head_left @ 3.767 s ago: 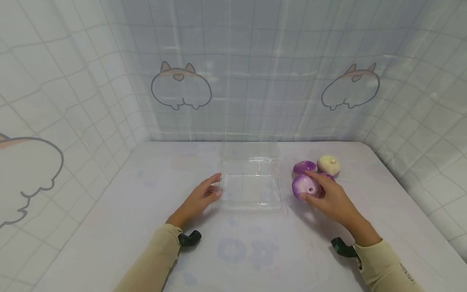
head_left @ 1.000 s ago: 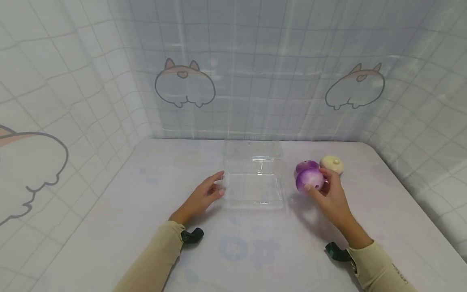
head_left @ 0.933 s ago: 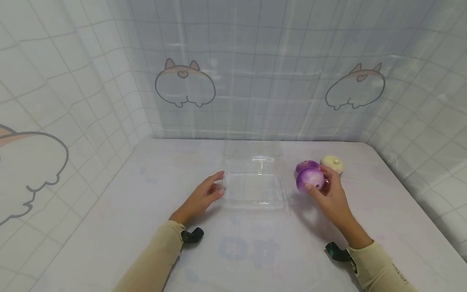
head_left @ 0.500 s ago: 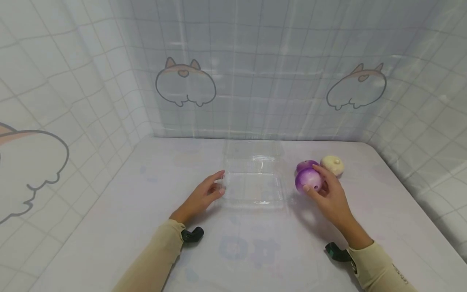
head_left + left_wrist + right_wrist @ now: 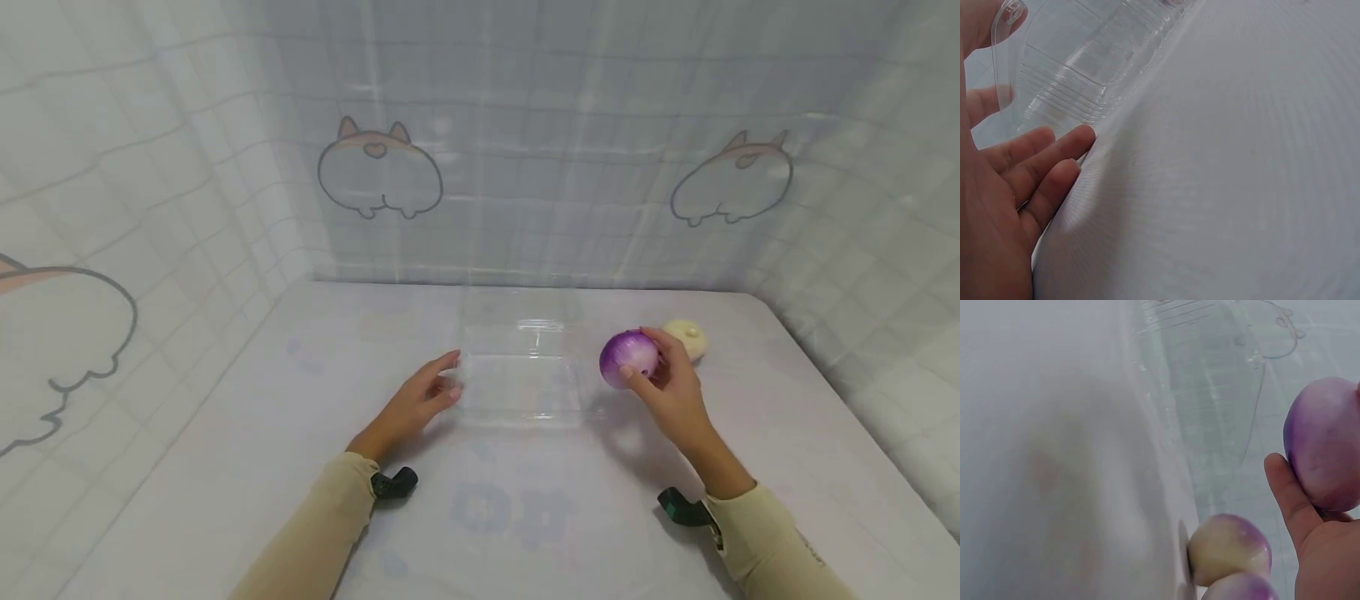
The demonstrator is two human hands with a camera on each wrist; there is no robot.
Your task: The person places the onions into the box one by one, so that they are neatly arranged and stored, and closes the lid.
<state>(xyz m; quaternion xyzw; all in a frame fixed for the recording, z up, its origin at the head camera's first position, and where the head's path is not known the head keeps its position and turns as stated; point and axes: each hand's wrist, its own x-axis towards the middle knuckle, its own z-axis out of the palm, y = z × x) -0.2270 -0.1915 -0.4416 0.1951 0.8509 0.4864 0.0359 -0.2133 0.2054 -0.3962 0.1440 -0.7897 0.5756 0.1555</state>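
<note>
My right hand (image 5: 674,397) grips a glossy purple-and-white onion (image 5: 628,358) between thumb and fingers, right of a clear plastic clamshell box (image 5: 517,414). In the right wrist view the held onion (image 5: 1325,444) is raised, with the thumb pressed along its side. Two more onions lie below it there, one cream and purple (image 5: 1229,549), the other paler (image 5: 1240,589). My left hand (image 5: 411,410) rests at the left side of the box, fingers loosely extended. Its fingertips touch the transparent rim (image 5: 1007,69) in the left wrist view.
A cream onion (image 5: 686,338) sits behind my right hand on the pale patterned tabletop (image 5: 495,533). The box's raised lid (image 5: 519,308) leans toward the back. Tile-patterned curtains (image 5: 525,167) enclose the table at the back and both sides.
Over the last second my right hand has lifted the onion slightly up and to the left, so it now covers the purple one behind. Earlier the onion's hole faced forward. My left hand stays put.
</note>
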